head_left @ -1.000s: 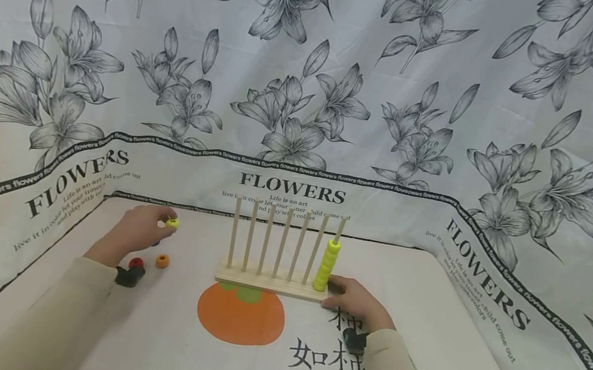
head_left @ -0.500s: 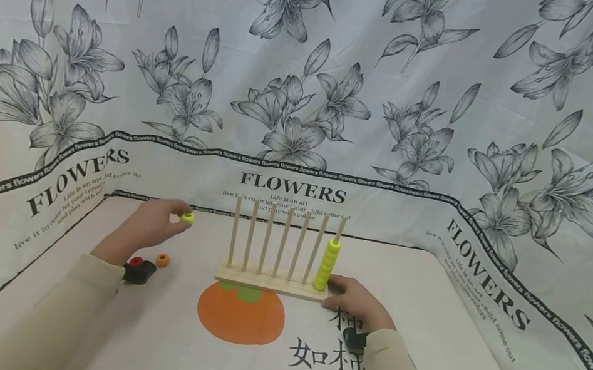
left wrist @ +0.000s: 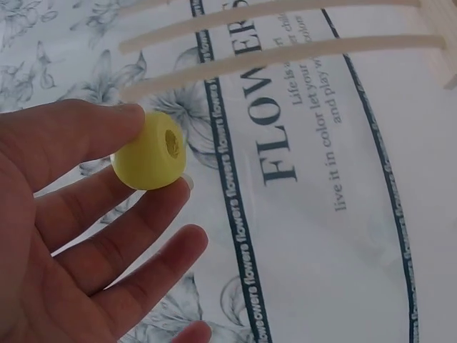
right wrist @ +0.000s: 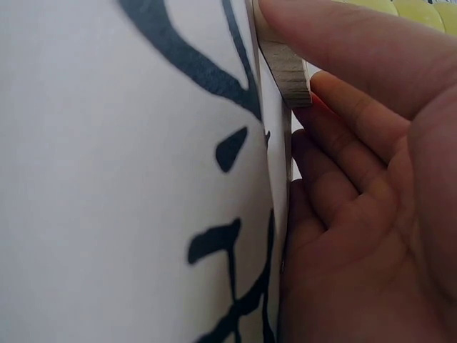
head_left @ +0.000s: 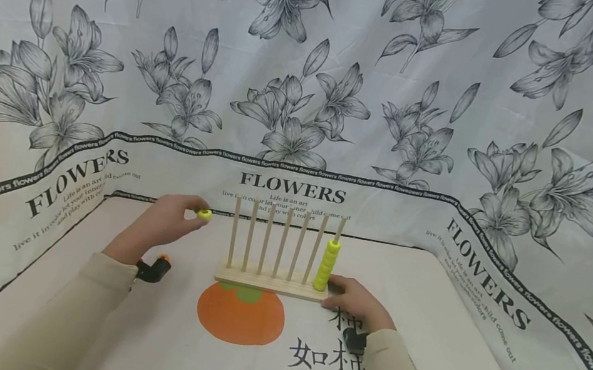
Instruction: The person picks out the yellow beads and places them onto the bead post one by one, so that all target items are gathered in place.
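Note:
My left hand (head_left: 163,223) pinches a yellow bead (left wrist: 146,153) between thumb and fingertips, raised left of a wooden peg stand (head_left: 260,280). In the left wrist view the bead's hole faces right and the other fingers are spread. Several upright pegs rise from the stand's base. Yellow beads (head_left: 327,265) are stacked on the rightmost peg, whose top is bare. At the right end of the base, my right hand (head_left: 360,300) grips the wood. The right wrist view shows the thumb on top of the base end (right wrist: 285,75) and fingers at its far side.
An orange bead (head_left: 165,257) lies on the table, mostly hidden behind the left wrist's black camera (head_left: 154,269). The white tablecloth (head_left: 181,358) carries an orange persimmon print and black characters. Flower-printed fabric (head_left: 306,117) hangs behind and at both sides.
My left hand has moved right and upward with the yellow bead, closer to the pegs. Its wrist now covers most of the loose beads. My right hand has stayed at the stand.

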Demonstrator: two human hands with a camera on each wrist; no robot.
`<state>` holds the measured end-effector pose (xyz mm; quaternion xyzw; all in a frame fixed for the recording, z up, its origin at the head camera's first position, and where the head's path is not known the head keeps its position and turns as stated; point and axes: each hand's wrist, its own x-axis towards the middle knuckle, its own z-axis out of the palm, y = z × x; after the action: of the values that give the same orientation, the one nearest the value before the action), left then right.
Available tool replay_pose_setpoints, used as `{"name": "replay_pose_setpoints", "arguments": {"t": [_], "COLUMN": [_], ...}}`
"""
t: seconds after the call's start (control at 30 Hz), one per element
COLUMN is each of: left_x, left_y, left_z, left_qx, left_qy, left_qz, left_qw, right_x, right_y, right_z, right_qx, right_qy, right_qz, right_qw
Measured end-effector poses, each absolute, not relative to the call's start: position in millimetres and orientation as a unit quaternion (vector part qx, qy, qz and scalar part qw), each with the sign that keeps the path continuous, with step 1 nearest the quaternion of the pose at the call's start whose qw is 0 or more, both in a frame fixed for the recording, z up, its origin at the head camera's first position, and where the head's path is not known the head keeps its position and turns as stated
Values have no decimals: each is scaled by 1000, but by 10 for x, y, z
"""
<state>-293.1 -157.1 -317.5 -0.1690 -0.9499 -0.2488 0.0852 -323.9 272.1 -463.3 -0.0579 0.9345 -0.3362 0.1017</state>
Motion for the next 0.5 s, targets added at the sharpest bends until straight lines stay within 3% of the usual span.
{"name": "replay_pose_setpoints", "arguments": {"t": [0.5], "left_x": [-2855], "left_y": [-1211], "left_z": [-2993], "left_qx": [-209], "left_qy": [-939], "left_qz": [-257], "left_qw": [91], "right_x": [-3234], "right_y": [2721], "right_z": [-4645], "right_qx": [-56], "right_qy": [933], "right_qz": [-343], "right_qw": [97]}}
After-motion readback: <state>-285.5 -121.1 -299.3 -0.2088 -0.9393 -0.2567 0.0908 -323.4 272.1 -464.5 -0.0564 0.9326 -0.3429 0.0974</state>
